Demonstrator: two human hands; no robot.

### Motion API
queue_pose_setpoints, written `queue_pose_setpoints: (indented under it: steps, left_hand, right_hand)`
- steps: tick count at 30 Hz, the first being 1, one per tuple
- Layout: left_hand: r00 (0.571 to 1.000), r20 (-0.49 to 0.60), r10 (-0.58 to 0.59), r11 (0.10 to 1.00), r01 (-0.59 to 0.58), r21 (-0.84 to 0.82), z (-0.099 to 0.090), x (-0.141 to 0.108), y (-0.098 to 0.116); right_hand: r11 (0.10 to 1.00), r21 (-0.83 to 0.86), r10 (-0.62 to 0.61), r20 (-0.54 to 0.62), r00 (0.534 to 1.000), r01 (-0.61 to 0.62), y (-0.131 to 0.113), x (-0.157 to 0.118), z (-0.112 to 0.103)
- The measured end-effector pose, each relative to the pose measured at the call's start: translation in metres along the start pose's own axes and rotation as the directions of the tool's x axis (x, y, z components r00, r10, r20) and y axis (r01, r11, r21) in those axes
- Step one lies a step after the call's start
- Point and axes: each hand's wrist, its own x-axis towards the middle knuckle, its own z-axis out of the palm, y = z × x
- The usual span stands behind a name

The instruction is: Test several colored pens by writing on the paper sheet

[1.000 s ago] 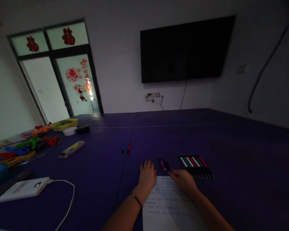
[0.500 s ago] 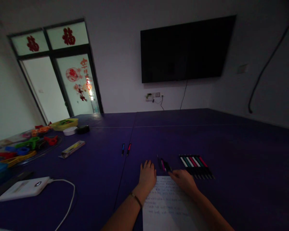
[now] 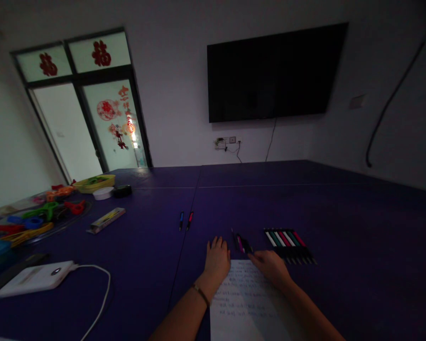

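Note:
My left hand [image 3: 218,258] lies palm down on the table, fingers stretched out, just left of the top edge of a handwritten sheet of paper [image 3: 246,303]. It holds nothing. My right hand [image 3: 270,266] is at the sheet's top right, fingers closed together, their tips at the near end of a black pen [image 3: 247,246]. The exact grip is hard to make out in the dim light. A purple pen [image 3: 240,243] lies close beside that pen, with a thin dark pen [image 3: 234,238] to its left. To the right, several pens [image 3: 287,241] with white, green and red barrels form a neat row.
A blue pen [image 3: 181,220] and a red pen [image 3: 190,220] lie ahead on the purple table [image 3: 145,265]. At left are a white power bank [image 3: 37,278] with its cable, a small box [image 3: 107,220], tape rolls, a yellow basket [image 3: 95,184] and colourful scissors.

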Motion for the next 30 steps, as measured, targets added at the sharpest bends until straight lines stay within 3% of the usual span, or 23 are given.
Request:
queue_pose_setpoints:
  steps: [30]
  left_hand:
    - [1.000, 0.017, -0.003, 1.000, 0.003, -0.020, -0.0020, -0.0002, 0.0008]
  right_hand:
    - [0.999, -0.004, 0.033, 0.004, 0.999, -0.033, -0.0030, -0.0010, -0.0030]
